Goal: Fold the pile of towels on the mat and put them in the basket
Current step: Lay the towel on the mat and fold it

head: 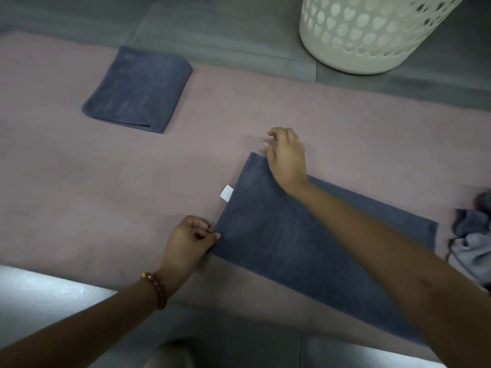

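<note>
The near corner of the blue towel (292,248) is pinched by the left hand (188,245). The far corner is met by the right hand (288,158), fingers curled, its grip not discernible. Should one corner slip, the fold could be skewed. The towel is laid flat and smooth on the mat (79,181), white tag showing.

Bare mat (66,187) left; folded towel (138,88) and basket (372,35) obstruct beyond.

Dim, flat light; faint shadows on the mat (79,195); glare on the floor (39,288); edges curve.
</note>
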### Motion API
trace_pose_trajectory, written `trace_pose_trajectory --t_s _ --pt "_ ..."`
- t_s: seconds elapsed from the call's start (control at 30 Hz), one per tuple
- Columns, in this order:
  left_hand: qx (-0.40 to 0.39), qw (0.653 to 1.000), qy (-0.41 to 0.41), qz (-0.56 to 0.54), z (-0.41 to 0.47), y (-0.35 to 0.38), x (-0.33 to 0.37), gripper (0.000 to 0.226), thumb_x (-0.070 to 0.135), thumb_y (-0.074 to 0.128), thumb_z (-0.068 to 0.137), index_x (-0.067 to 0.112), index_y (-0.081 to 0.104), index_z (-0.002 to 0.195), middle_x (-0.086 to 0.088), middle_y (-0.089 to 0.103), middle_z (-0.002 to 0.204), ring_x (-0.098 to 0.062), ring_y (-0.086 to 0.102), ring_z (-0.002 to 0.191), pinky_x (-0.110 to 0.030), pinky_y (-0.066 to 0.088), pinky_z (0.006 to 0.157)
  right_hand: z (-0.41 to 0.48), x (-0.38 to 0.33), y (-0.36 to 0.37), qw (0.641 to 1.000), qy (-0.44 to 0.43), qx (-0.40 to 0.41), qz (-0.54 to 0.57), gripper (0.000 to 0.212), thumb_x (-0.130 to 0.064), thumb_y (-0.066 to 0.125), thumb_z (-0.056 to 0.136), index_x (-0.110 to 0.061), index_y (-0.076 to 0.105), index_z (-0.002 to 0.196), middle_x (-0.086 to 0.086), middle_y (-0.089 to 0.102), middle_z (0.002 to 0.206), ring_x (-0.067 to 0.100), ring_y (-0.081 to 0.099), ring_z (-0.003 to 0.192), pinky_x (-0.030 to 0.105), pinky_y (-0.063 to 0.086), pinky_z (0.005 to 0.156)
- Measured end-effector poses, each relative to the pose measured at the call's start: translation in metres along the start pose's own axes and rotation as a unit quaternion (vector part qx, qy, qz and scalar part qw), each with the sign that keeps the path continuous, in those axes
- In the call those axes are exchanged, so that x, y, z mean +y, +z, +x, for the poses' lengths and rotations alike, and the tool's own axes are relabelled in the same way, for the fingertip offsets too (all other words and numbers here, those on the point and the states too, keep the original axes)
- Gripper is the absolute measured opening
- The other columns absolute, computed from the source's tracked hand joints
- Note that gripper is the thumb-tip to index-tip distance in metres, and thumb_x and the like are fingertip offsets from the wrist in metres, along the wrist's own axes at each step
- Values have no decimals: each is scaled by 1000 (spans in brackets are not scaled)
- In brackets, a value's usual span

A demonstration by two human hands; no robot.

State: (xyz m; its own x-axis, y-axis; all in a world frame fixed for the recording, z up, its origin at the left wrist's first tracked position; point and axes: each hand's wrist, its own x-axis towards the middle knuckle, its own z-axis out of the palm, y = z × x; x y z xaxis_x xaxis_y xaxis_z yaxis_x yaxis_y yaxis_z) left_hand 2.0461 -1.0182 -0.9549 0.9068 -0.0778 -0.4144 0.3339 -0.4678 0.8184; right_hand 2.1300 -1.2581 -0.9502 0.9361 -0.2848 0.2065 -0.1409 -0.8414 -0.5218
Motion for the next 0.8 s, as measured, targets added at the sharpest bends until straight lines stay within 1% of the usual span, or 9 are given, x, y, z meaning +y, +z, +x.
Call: trace_pose_trajectory --t_s 0.07,0.13,0.2,0.3,0.4,0.5,0.6,0.67,0.8 --pt "9 1000 22 -8 -2 1 -1 33 -6 74 71 17 49 76 -5 57 70 -16 55 63 -14 46 58 -28 -1 -11 994 -111 -1 -4 30 -16 46 91 -5 56 118 12 58 119 29 53 110 38 40 95" --pt "8 999 44 22 -3 2 -5 34 -5 73 72 19 50 79 -4 56 72 -16 55 65 -13 46 60 -64 5 -14 969 -220 -96 -60 45 -32 38 94 -9 50 131 11 52 134 29 46 126 42 32 108" --pt "14 998 43 32 -6 3 -3 34 -2 73 73 18 49 86 -3 56 75 -18 56 68 -24 48 67 -94 27 -19 929 -271 -189 -167 57 -48 27 97 -17 33 144 7 39 148 28 33 138 43 18 115" --pt "78 985 49 147 -10 9 2 49 3 74 70 13 49 111 -7 53 106 -27 52 97 -39 41 89 -117 73 -48 941 -143 -200 -230 65 -61 4 95 -27 17 149 1 26 155 29 26 141 44 3 115" --pt "92 948 208 221 -7 16 20 55 4 59 72 11 47 125 -15 39 129 -31 35 120 -38 26 98 -140 111 -86 960 58 -156 -227 72 -61 2 87 -27 9 150 -2 14 158 22 9 146 41 -9 115" --pt "-36 819 438 369 20 41 35 54 29 43 83 16 42 136 -14 36 144 -28 30 133 -41 22 104 -169 116 -106 957 86 -153 -233 70 -61 5 88 -29 6 150 -7 5 157 16 -1 145 43 -16 114" --pt "-129 714 493 479 56 76 43 60 50 32 91 24 32 145 -4 25 154 -27 19 143 -49 18 113 -198 131 -113 951 77 -179 -240 64 -65 0 90 -39 0 148 -12 3 156 22 4 145 47 -10 114" --pt "-133 699 479 514 73 85 45 65 57 28 90 26 27 147 -2 24 155 -29 18 143 -51 14 114 -218 145 -123 948 143 -157 -236 63 -67 2 89 -43 -3 147 -14 0 156 22 3 145 48 -4 114" --pt "-107 735 422 520 83 86 49 76 66 24 84 27 23 148 -1 20 156 -32 14 144 -58 10 112 -238 172 -147 937 268 -107 -197 71 -68 5 80 -42 -5 145 -1 3 159 26 7 146 45 4 118"
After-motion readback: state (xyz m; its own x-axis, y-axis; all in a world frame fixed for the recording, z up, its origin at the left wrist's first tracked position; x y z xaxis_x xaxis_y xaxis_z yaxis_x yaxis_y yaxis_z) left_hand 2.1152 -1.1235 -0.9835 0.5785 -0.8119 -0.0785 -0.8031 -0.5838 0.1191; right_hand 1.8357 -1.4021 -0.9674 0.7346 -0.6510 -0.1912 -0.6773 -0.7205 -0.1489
